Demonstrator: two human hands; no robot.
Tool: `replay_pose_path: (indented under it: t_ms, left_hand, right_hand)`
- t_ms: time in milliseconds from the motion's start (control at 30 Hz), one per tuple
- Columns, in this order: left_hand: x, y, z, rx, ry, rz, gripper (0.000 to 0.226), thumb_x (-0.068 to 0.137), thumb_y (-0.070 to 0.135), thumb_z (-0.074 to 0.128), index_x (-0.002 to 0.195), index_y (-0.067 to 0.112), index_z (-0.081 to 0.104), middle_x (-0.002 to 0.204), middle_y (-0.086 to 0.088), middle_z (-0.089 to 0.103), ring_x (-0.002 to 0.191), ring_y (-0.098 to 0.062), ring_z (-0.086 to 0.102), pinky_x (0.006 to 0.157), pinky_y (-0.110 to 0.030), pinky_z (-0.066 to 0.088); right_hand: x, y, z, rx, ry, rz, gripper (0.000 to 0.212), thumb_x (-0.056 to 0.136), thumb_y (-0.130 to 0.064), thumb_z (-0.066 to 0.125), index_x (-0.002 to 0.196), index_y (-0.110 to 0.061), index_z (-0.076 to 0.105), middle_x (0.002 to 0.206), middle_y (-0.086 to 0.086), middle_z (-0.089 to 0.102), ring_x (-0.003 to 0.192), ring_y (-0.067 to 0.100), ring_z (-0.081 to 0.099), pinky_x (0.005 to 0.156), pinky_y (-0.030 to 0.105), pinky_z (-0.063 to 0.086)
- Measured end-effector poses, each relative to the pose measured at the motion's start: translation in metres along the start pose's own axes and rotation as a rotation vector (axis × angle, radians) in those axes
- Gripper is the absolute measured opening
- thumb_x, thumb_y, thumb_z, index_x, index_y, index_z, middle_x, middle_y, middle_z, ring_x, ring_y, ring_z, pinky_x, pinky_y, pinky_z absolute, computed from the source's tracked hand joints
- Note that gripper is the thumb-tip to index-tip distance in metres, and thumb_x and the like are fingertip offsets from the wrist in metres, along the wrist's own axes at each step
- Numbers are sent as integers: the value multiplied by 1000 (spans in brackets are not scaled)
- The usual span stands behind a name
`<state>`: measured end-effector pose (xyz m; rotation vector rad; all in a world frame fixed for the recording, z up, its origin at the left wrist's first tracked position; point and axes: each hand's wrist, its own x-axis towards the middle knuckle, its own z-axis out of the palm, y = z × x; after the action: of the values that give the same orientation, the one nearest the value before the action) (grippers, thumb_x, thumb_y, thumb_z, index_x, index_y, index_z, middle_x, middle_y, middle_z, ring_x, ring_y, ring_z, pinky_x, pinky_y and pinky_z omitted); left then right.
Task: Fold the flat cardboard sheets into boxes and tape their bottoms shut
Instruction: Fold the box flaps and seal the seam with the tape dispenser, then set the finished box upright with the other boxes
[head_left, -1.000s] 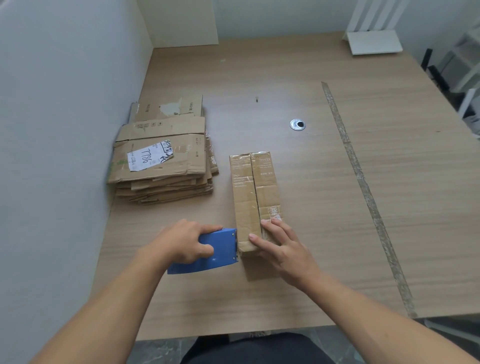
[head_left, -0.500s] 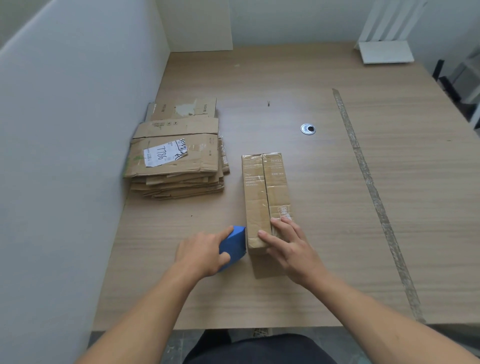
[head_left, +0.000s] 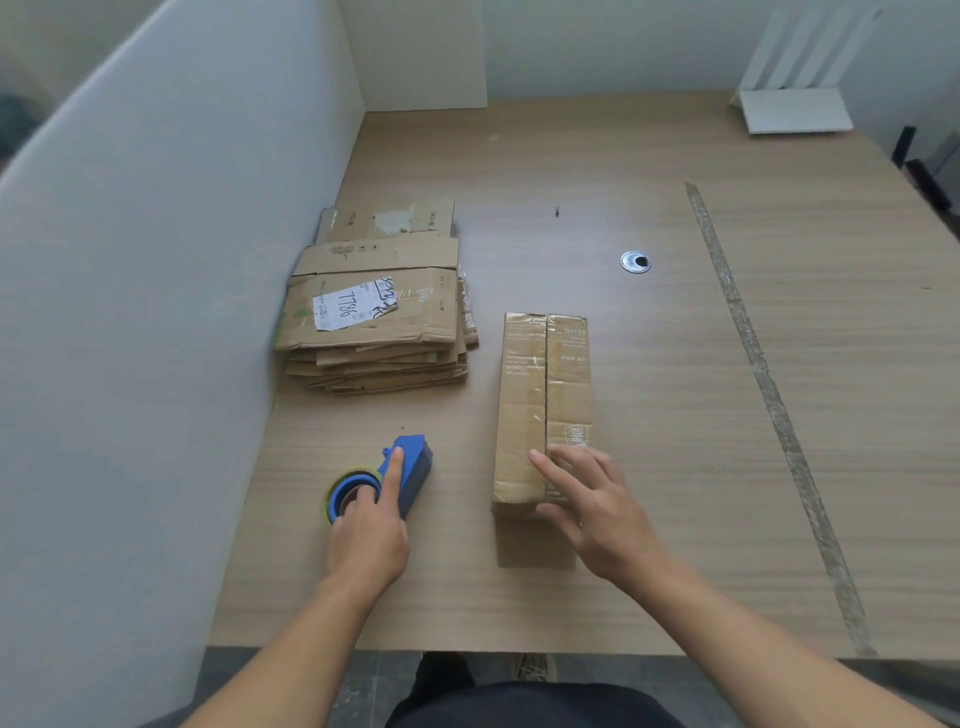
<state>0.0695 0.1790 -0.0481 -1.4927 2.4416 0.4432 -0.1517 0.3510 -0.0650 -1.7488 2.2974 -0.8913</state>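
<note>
The folded box (head_left: 543, 395) lies near the middle of the counter (head_left: 675, 467), its long side running near to far and its two flaps meeting in a seam on top. The right hand (head_left: 597, 509) rests on its near end, fingers (head_left: 550, 467) straight and spread, gripping nothing. To the left, apart from the box, the left hand (head_left: 369, 535) holds the blue tape dispenser (head_left: 415, 467) on the counter, forefinger laid along its body, the others curled at the roll. Farther off, against the left wall (head_left: 156, 312), sits the stack of flat cardboard sheets (head_left: 374, 322).
</note>
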Motion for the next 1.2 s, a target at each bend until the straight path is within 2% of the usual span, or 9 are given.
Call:
replay_pose_path:
  t_ms: [233,333,433,600,667,800,900,1000,1200]
  left_hand:
    - [6,-2,-3,-190,-102,-6,85,100,28,47,154,37,-18,104,-5,51,85,-19,53,68,-33,44]
    - [2,3,-12,-148,9,-27,72,97,32,51,157,31,11,126,-10,48,109,-27,49,86,-36,45]
    - [-13,18,-19,-367,271,182,53,94,25,63,144,16,47,134,-4,51,123,-22,48,102,-31,39]
    - [-37,68,-8,-661,119,272,42,93,25,67,134,19,59,120,12,60,112,-3,56,93,-23,49]
    - [-38,76,2,-668,154,250,41,93,22,67,133,18,60,119,11,61,110,-4,57,94,-25,51]
    - [-29,68,13,-522,258,362,35,93,15,68,128,13,66,114,6,65,102,-7,60,94,-22,48]
    - [-18,60,12,-330,310,543,28,91,15,71,119,8,71,98,1,69,79,-18,68,74,-32,59]
    - [-11,55,10,-230,344,685,34,92,17,67,126,11,67,87,0,65,60,-19,61,54,-31,57]
    - [-9,55,24,-226,391,711,38,89,10,71,126,10,67,98,-6,64,75,-21,65,58,-31,57]
  right_hand:
    - [-7,-9,-5,-3,66,23,45,91,-41,57,130,-20,63,143,4,46,134,26,35,106,35,33]
    - [-9,-12,-13,102,98,147,46,88,-27,72,132,-21,61,143,7,45,133,23,35,106,33,31]
    - [-14,-11,-21,254,85,300,51,87,-23,73,136,-20,57,140,2,47,127,15,46,103,23,39]
    - [-14,-14,-22,484,86,523,45,88,-19,74,130,-16,59,116,-8,62,103,4,61,79,1,44]
    - [-16,-14,-19,437,78,461,46,88,-18,73,133,-18,60,122,-12,59,106,1,58,84,4,46]
    - [-27,-2,-7,239,36,253,30,90,-15,70,119,-17,70,128,0,59,110,15,62,92,34,56]
    - [-26,8,-3,148,64,100,24,88,-16,68,112,-21,65,126,16,58,99,28,67,74,35,60]
    - [-24,14,0,69,-27,3,45,89,-10,69,128,-29,58,145,18,41,120,29,56,87,37,57]
    - [-22,12,7,-172,20,-153,37,89,-34,63,124,-21,61,144,18,47,112,39,50,88,47,54]
